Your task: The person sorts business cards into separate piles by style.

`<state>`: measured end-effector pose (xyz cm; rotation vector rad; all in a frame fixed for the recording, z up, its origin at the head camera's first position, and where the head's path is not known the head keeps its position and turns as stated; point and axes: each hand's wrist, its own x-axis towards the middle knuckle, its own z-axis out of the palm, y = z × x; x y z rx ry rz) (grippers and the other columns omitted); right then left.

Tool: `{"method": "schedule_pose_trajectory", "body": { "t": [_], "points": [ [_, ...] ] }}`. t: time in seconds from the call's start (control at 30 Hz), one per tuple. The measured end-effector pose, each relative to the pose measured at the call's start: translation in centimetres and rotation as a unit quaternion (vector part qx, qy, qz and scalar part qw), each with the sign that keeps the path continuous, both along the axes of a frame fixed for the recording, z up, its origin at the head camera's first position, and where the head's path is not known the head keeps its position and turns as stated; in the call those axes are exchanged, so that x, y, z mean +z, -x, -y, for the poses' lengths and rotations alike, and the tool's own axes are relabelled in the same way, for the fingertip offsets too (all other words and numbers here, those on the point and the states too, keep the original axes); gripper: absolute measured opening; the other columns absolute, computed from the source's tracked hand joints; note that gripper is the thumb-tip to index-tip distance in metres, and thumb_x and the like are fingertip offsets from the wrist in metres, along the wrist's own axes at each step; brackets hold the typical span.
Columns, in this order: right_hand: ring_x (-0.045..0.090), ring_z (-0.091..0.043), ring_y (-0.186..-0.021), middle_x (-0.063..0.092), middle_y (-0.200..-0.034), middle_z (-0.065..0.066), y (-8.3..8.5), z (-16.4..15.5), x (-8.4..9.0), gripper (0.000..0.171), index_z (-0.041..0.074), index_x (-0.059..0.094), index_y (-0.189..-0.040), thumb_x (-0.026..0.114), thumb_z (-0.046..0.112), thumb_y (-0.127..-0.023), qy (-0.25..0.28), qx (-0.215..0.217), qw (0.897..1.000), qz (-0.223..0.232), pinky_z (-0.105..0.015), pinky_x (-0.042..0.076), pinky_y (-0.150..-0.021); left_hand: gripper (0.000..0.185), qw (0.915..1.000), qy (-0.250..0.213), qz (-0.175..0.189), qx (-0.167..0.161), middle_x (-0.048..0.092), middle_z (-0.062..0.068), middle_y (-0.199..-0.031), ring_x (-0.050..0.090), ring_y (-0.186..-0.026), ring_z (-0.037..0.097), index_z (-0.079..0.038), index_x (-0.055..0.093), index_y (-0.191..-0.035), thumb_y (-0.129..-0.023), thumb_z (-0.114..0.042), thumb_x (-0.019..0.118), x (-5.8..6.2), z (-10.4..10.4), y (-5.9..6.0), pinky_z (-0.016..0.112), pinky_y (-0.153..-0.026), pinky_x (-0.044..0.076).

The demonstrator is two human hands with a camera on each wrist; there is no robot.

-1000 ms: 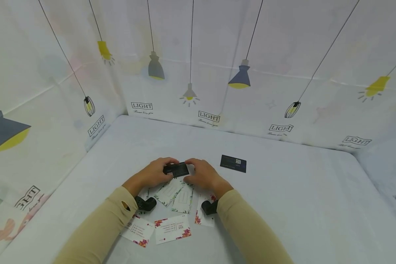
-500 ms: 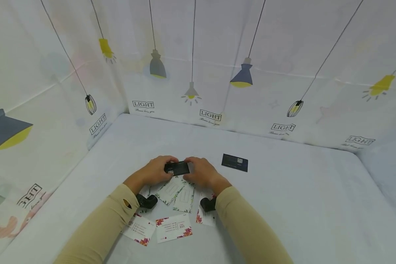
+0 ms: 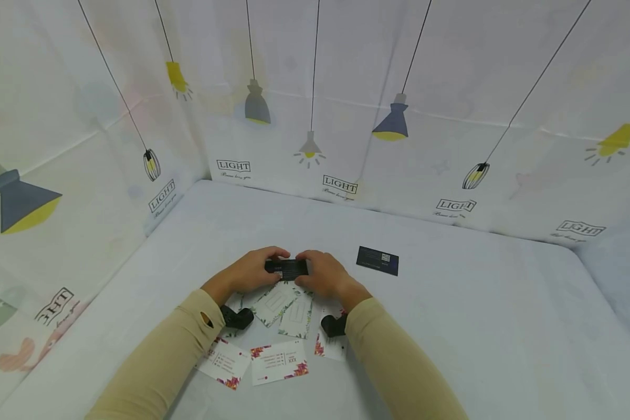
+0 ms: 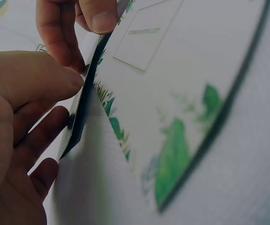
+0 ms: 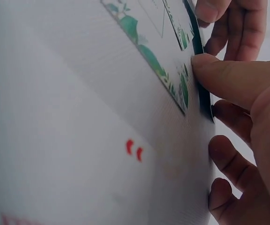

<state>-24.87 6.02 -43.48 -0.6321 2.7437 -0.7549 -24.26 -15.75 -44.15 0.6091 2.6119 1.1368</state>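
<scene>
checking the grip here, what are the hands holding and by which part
Both hands hold one dark card just above the table: the left hand pinches its left end, the right hand its right end, thumbs on the near edge.

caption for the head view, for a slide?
Both hands, left hand and right hand, pinch a dark card above leaf-print cards; another dark card lies apart.

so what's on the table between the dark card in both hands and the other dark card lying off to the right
Nothing but the right hand, gripping the held dark card. Past its knuckles, bare pale tablecloth runs to the lying dark card, as the head view shows.
</scene>
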Motion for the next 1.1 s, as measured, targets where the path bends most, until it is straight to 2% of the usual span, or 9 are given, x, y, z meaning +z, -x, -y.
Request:
{"method": "schedule_pose_trajectory", "body": {
  "t": [0.13, 0.3, 0.4, 0.5, 0.6, 0.73, 0.93, 1.1],
  "points": [
    [0.05, -0.027, -0.128, 0.055, -0.139, -0.012, 0.0, 0.2, 0.2, 0.056, 0.007, 0.055, -0.14, 0.075, 0.022, -0.09, 0.011, 0.007, 1.0, 0.007, -0.044, 0.035, -0.109, 0.049, 1.0, 0.0, -0.001, 0.004, 0.059, 0.014, -0.132, 0.056, -0.118, 0.028, -0.011, 0.055, -0.14, -0.092, -0.013, 0.066, -0.1, 0.0, 0.1, 0.049, -0.101, 0.041],
    [0.053, -0.026, -0.119, 0.055, -0.133, -0.012, 0.2, 0.1, 0.7, 0.062, 0.006, 0.051, -0.142, 0.077, 0.021, -0.088, 0.005, 0.009, 0.999, 0.033, -0.045, 0.037, -0.107, 0.056, 0.9999, -0.004, -0.009, -0.011, 0.053, 0.013, -0.14, 0.048, -0.128, 0.03, -0.006, 0.055, -0.141, -0.088, -0.013, 0.069, 0.1, 0.1, 0.4, 0.051, -0.105, 0.037],
    [0.053, -0.026, -0.116, 0.056, -0.131, -0.012, 0.1, 0.0, 0.8, 0.063, 0.008, 0.051, -0.142, 0.078, 0.023, -0.087, 0.002, 0.007, 0.999, 0.043, -0.047, 0.037, -0.106, 0.058, 0.9996, 0.02, -0.013, -0.015, 0.054, 0.011, -0.14, 0.048, -0.125, 0.03, -0.006, 0.056, -0.14, -0.086, -0.018, 0.073, 0.4, 0.1, 0.4, 0.051, -0.102, 0.038],
    [0.052, -0.027, -0.114, 0.055, -0.13, -0.012, -0.1, -0.1, 0.8, 0.062, 0.009, 0.052, -0.142, 0.078, 0.023, -0.087, 0.007, 0.004, 0.999, 0.052, -0.049, 0.037, -0.105, 0.057, 0.9979, 0.063, -0.012, -0.008, 0.055, 0.008, -0.137, 0.05, -0.119, 0.028, -0.01, 0.058, -0.139, -0.086, -0.024, 0.074, 0.5, 0.0, 0.4, 0.051, -0.098, 0.039],
    [0.051, -0.027, -0.112, 0.054, -0.129, -0.012, -0.2, -0.2, 0.8, 0.062, 0.009, 0.052, -0.141, 0.077, 0.023, -0.086, 0.017, -0.001, 0.998, 0.056, -0.05, 0.037, -0.104, 0.056, 0.9961, 0.088, -0.011, -0.001, 0.056, 0.008, -0.137, 0.049, -0.121, 0.028, -0.014, 0.059, -0.137, -0.086, -0.027, 0.075, 0.6, 0.0, 0.4, 0.054, -0.097, 0.038],
    [0.05, -0.026, -0.111, 0.053, -0.127, -0.012, -0.4, -0.5, 1.0, 0.062, 0.011, 0.053, -0.14, 0.076, 0.025, -0.085, 0.021, -0.002, 0.999, 0.05, -0.05, 0.037, -0.102, 0.055, 0.9955, 0.094, -0.003, 0.005, 0.055, 0.006, -0.139, 0.047, -0.125, 0.029, -0.016, 0.06, -0.136, -0.085, -0.027, 0.078, 0.7, -0.1, 0.5, 0.055, -0.099, 0.038],
    [0.049, -0.026, -0.108, 0.052, -0.123, -0.012, -0.8, -1.4, 1.4, 0.062, 0.01, 0.054, -0.138, 0.077, 0.025, -0.083, 0.031, 0.01, 0.999, 0.023, -0.046, 0.04, -0.099, 0.056, 0.998, 0.061, 0.01, -0.013, 0.055, 0.007, -0.139, 0.045, -0.132, 0.029, -0.014, 0.059, -0.137, -0.086, -0.023, 0.08, 0.9, -0.4, 0.3, 0.053, -0.105, 0.035],
    [0.049, -0.026, -0.11, 0.053, -0.124, -0.011, -1.3, -2.5, 1.7, 0.06, 0.01, 0.055, -0.138, 0.077, 0.025, -0.084, 0.028, 0.002, 1.0, -0.002, -0.047, 0.04, -0.1, 0.057, 0.9976, 0.066, -0.007, -0.022, 0.054, 0.007, -0.141, 0.042, -0.134, 0.03, -0.015, 0.059, -0.137, -0.084, -0.024, 0.08, 1.0, -0.9, 0.3, 0.055, -0.107, 0.033]
  ]
}}
